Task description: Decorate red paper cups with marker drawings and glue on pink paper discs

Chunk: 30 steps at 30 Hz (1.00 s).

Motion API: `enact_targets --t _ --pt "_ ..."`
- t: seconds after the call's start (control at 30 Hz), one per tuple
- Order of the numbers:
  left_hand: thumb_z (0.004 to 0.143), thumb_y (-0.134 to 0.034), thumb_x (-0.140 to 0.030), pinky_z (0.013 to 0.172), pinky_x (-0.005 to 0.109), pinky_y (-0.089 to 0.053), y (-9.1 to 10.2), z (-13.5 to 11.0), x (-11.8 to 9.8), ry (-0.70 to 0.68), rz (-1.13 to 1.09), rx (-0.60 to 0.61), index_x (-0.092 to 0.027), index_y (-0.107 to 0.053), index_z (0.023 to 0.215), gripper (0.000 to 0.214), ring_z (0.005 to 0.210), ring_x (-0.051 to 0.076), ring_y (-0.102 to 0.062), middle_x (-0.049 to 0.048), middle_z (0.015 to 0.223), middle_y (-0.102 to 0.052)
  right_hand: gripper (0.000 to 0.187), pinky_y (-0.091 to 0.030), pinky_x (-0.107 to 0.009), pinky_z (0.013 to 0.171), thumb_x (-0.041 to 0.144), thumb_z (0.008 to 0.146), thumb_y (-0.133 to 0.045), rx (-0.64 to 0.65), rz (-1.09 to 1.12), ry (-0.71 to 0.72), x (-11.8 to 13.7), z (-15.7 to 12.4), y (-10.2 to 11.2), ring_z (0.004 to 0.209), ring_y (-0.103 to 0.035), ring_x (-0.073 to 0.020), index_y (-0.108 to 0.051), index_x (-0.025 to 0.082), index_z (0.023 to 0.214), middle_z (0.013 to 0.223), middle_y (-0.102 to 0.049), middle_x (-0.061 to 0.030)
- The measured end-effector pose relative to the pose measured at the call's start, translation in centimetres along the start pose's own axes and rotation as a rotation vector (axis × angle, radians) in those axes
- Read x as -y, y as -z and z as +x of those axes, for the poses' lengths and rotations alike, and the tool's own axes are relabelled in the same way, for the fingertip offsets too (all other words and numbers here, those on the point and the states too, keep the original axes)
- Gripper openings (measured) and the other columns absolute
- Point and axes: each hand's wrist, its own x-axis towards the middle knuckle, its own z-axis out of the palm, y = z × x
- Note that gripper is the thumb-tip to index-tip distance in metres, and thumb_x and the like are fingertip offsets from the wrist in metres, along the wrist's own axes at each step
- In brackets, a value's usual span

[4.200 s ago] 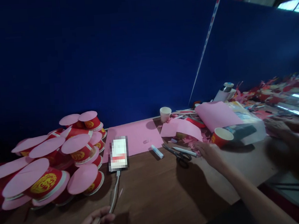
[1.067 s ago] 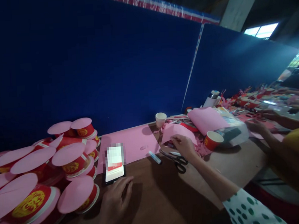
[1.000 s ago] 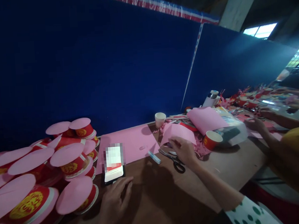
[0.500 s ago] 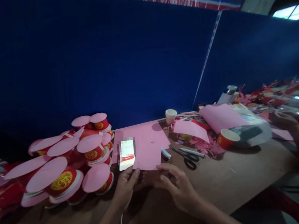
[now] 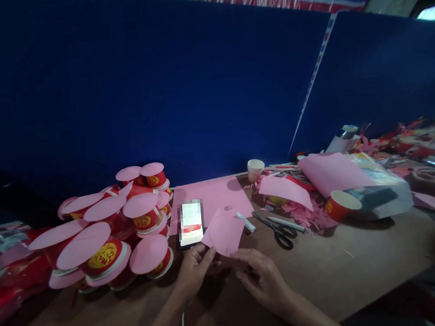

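Observation:
My left hand (image 5: 195,270) pinches the lower left part of a small pink paper sheet (image 5: 226,233) between thumb and fingers. A faint curved line runs over the sheet. At the sheet's lower right corner, the fingertips of my right hand (image 5: 262,274) touch or nearly touch its edge, with the thumb standing apart below. Just behind my left hand is a lit phone (image 5: 192,222), its screen partly blurred out. Under it lies a larger pink sheet (image 5: 212,190). Right of the held paper are a small white-and-blue box (image 5: 246,222), black-handled scissors (image 5: 278,230) and a white pen (image 5: 287,223).
Several red cups with pink paper discs (image 5: 108,255) crowd the left. To the right are pink scraps (image 5: 310,213), a red paper cup (image 5: 341,205), a white cup (image 5: 255,169) and a plastic bag (image 5: 391,195). Another person's hand (image 5: 433,182) shows at far right. A blue partition (image 5: 161,97) stands behind.
The small pink sheet has turned and tilted in my left hand and come lower, uncovering more of the white-and-blue box. The whole view has shifted slightly, so things appear further right.

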Motion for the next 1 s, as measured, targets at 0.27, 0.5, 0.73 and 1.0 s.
enact_targets --t 0.27,0.5,0.73,1.0 --pt "0.078 -0.063 -0.036 0.07 0.03 -0.053 -0.1 0.0 0.3 0.04 -0.085 -0.04 -0.012 -0.064 0.089 0.027 0.074 0.016 -0.066 0.0059 0.081 -0.071 0.038 -0.046 -0.031 0.089 0.012 0.08 -0.055 0.009 0.009 0.02 0.2 0.3 0.1 0.1 -0.06 -0.0179 -0.055 0.025 0.115 0.108 -0.066 -0.0045" --pt "0.074 -0.067 -0.039 0.069 0.028 -0.054 0.2 0.2 0.6 0.108 -0.086 -0.139 -0.012 -0.065 0.081 0.028 0.07 0.016 -0.066 0.0047 0.073 -0.071 0.02 -0.048 -0.024 0.067 0.014 0.081 -0.052 0.043 -0.03 -0.118 -0.3 0.6 0.9 0.079 -0.062 -0.0159 -0.062 0.023 0.095 0.093 -0.067 -0.0028" --pt "0.077 -0.06 -0.038 0.077 0.035 -0.051 -0.1 -0.3 0.1 -0.073 0.207 0.019 -0.015 -0.069 0.086 0.026 0.083 0.022 -0.065 0.0064 0.082 -0.071 0.017 -0.044 -0.025 0.061 0.017 0.081 -0.049 -0.074 -0.35 -0.226 -1.7 2.8 4.7 0.068 -0.06 -0.0159 -0.062 0.019 0.091 0.084 -0.066 -0.0046" --pt "0.076 -0.057 -0.03 0.081 0.035 -0.05 -0.7 -0.6 -0.5 -0.093 0.38 0.101 -0.017 -0.071 0.09 0.024 0.087 0.024 -0.066 0.0079 0.089 -0.073 0.017 -0.042 -0.03 0.083 0.02 0.083 -0.051 0.075 -0.649 -0.202 -3.1 5.9 5.9 0.094 -0.058 -0.0216 -0.061 0.017 0.097 0.099 -0.064 -0.009"
